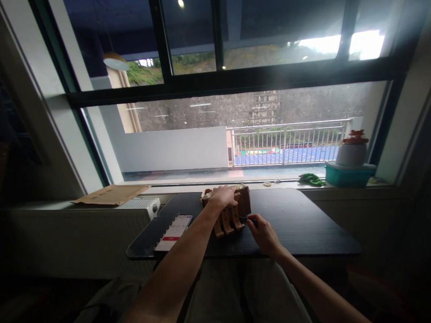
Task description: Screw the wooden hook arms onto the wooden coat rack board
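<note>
A brown wooden rack point(226, 220) with curved, hook-like slats stands tilted on the dark table point(289, 224). My left hand point(222, 196) lies over its top, fingers bent round the upper edge and pressing on it. Small dark spots, like screws or holes, dot the slats. In my right hand point(264, 233) is a slim tool with a dark handle and thin shaft, which looks like a screwdriver point(243, 218). Its tip points left at the rightmost slat; whether it touches a screw is too small to tell. Behind my left hand, part of the rack is hidden.
Left of the rack lies a phone point(175, 232) with a lit screen. Brown cardboard point(111, 194) rests on the sill by a white radiator point(139, 206). A green cloth point(311, 180) and a teal box point(350, 175) bearing a white, orange-topped bottle point(352, 152) sit by the window.
</note>
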### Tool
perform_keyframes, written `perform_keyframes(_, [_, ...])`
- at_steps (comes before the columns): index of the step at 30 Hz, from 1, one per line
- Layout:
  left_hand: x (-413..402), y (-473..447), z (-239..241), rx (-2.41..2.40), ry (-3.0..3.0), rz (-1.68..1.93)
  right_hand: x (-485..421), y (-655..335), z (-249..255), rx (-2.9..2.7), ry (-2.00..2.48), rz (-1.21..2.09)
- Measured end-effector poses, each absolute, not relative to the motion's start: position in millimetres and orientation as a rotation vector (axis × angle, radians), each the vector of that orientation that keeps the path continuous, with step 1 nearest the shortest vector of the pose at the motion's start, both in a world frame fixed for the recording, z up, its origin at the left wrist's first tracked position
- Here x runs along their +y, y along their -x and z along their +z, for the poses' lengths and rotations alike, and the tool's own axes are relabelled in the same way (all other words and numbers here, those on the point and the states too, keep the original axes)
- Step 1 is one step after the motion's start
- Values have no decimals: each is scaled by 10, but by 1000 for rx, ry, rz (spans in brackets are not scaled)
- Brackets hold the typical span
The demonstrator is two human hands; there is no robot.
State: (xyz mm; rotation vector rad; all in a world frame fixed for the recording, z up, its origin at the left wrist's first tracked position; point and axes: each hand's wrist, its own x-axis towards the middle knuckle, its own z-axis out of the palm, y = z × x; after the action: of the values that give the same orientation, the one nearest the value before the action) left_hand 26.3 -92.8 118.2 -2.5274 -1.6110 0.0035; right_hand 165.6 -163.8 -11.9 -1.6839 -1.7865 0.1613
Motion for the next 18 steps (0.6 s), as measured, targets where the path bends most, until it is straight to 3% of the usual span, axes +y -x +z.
perform_keyframes(11, [-167,29,1427,-1887,2984,251,-1453,-1693,852,-2184,1672,-112])
perform_keyframes(18, [30,149,1066,-2086,3127,73,-1065,-1759,1395,-2599,1612,-139])
